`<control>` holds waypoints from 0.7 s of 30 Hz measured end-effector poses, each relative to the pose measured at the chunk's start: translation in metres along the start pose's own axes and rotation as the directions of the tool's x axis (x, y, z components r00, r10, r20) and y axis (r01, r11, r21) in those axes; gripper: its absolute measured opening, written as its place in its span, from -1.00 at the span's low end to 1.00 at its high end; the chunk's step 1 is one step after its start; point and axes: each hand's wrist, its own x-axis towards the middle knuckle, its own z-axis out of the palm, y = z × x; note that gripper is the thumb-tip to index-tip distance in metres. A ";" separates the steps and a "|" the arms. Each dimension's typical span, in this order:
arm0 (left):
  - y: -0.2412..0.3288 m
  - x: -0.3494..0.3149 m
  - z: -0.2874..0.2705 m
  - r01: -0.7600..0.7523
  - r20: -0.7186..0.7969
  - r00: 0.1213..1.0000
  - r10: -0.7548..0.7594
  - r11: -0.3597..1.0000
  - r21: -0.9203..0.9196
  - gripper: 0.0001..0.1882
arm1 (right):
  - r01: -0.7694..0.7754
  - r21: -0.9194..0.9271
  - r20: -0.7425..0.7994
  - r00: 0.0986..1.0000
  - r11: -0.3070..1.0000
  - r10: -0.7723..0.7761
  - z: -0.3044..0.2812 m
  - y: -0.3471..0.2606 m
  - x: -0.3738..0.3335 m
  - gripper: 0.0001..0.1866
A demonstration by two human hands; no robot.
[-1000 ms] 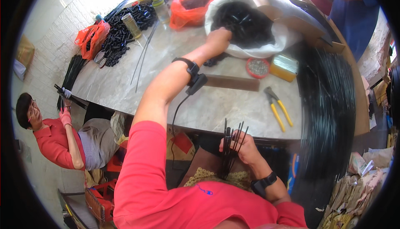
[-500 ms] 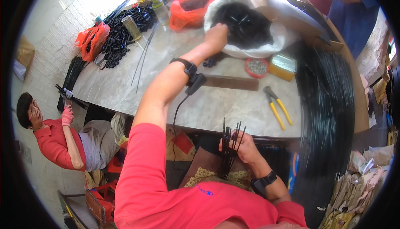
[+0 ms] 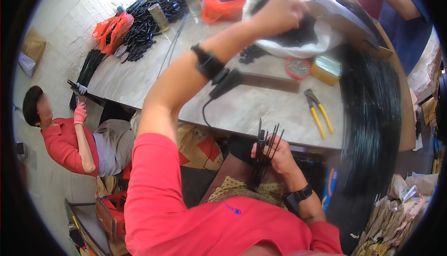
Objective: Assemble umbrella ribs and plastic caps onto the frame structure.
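Note:
My left hand [image 3: 281,13] is over the white sack [image 3: 302,49] on the far side of the table. Motion smears its fingers, so what they hold, if anything, is unclear. Inside the sack lie dark black pieces [image 3: 305,33], partly covered by the hand. Close to my lap, my right hand [image 3: 279,157] is closed round a bundle of thin black rods [image 3: 260,170], held roughly upright. At least one has a thicker black sleeve near its top.
Yellow-handled pincers [image 3: 321,116], a brown bar [image 3: 272,83], a red tub of small metal pieces [image 3: 289,72] and a yellow box [image 3: 326,72] lie on the table [image 3: 242,116]. Long black rods [image 3: 372,107] cover its right side. Co-workers are at left [image 3: 70,149] and far right [image 3: 405,23].
My left hand has swung right across the sack from its left edge. The view has shifted a little; my right hand still grips the black rods.

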 end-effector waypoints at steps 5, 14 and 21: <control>0.019 -0.113 0.001 0.418 0.299 0.904 -0.307 0.787 -0.453 -0.79 | 0.019 -0.006 0.005 1.000 1.000 -0.019 0.004 -0.001 -0.004 -0.76; -0.016 -0.185 -0.006 0.540 0.209 0.822 -0.530 0.608 -0.582 -0.79 | 0.029 -0.051 -0.088 0.996 0.998 -0.033 0.021 0.002 -0.006 -0.73; -0.018 -0.180 0.002 0.536 0.226 0.822 -0.522 0.577 -0.617 -0.80 | 0.092 -0.069 -0.097 0.990 0.993 -0.099 0.022 -0.006 -0.003 -0.66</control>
